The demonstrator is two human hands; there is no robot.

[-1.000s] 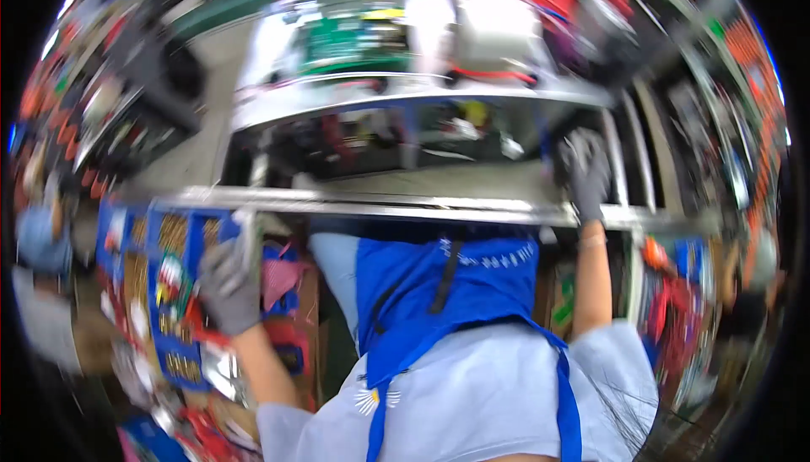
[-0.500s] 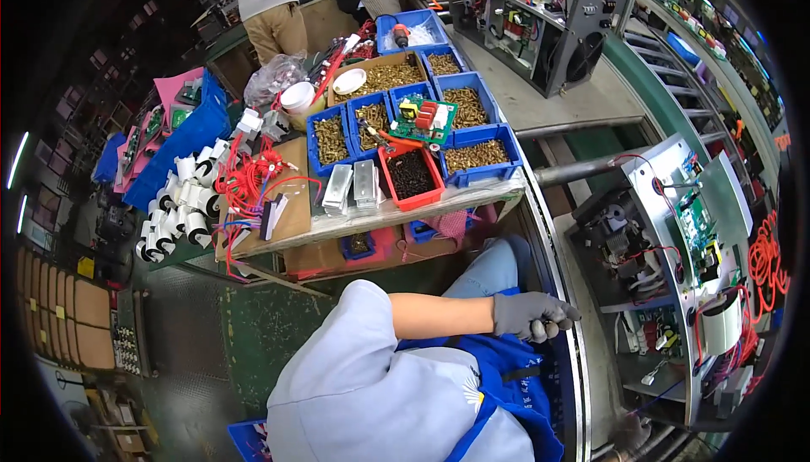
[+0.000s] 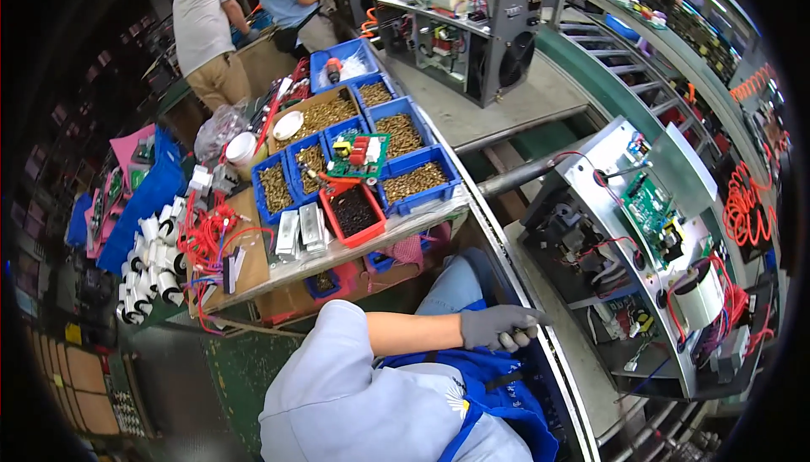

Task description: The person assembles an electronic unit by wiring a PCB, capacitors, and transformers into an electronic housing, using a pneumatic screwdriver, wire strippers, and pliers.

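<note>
My left hand (image 3: 502, 328), in a grey glove, is held over my lap, next to the long metal rail (image 3: 553, 352). Its fingers are curled in, and what they hold, if anything, is hidden. My right hand does not show plainly. To the right of the rail stands an open machine chassis (image 3: 582, 272). A green circuit board (image 3: 650, 209), a white cylinder (image 3: 699, 300) and red and blue wires are on it. A blue apron (image 3: 498, 390) covers my front.
The bench at left holds blue bins of brass fittings (image 3: 413, 183), a red bin of dark screws (image 3: 353, 211), a green circuit board (image 3: 360, 154) and metal blocks (image 3: 301, 230). White cylinders (image 3: 152, 272) lie farther left. Another chassis (image 3: 460, 36) stands beyond; two people work behind.
The whole view has swung, so the bench and chassis sit farther left in the picture. My left hand stays beside the rail with its fingers still curled.
</note>
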